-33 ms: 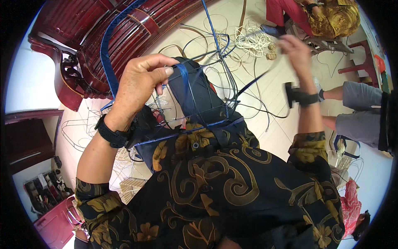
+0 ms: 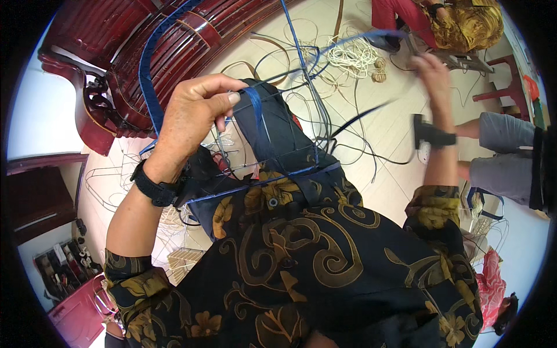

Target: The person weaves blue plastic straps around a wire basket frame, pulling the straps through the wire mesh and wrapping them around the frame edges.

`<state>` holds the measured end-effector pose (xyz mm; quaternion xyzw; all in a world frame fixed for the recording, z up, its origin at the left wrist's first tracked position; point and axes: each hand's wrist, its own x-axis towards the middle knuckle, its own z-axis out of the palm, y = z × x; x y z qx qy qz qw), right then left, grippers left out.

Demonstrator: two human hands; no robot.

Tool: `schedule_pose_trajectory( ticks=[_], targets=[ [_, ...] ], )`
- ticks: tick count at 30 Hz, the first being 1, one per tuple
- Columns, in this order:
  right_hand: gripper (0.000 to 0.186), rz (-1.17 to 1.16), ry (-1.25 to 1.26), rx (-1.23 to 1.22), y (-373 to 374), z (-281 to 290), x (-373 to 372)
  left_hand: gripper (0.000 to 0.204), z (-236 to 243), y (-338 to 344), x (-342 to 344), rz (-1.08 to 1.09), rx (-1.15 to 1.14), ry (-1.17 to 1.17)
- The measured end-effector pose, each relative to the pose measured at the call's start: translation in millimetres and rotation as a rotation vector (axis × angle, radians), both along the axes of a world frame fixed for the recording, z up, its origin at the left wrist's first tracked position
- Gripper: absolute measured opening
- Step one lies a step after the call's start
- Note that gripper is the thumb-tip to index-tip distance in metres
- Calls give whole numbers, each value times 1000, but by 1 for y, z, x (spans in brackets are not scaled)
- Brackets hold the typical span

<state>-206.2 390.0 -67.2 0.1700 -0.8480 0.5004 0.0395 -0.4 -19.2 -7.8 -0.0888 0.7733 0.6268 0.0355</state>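
- Wire frame, partly blue-wrapped, over the lap around the middle.
- Left hand at 10 o'clock, thumb and forefinger pinching the frame's far edge, just beside blue strip.
- Right hand at 2 o'clock, blurred; cannot tell open fingers from closed ones.
- Pale cord heap at 1 o'clock, on floor.

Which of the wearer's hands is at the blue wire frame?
The left hand: its fingers pinch the wire frame beside a dangling blue strip. The right hand is blurred, off to the right, clear of the frame.
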Motion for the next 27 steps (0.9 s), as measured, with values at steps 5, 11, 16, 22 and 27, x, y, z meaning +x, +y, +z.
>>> schedule_pose_trajectory(
  ticks=[5, 11, 16, 22, 27],
  targets=[
    [26, -688, -8, 266, 311, -11, 15, 20, 0, 1, -8, -41, 18, -2],
    [28, -505, -104, 1109, 314, -50, 102, 21, 5, 6, -8, -70, 4, -4],
    [33, -284, 96, 221, 66, -13, 113, 19, 7, 11, -9, -68, -45, 7],
    [33, 371, 730, 336, -156, 90, 155, 17, 1, 7, -7, -46, -78, 23],
    [36, 357, 614, 501, -201, 83, 162, 19, -3, 7, -6, -28, -79, 43]
  ],
)
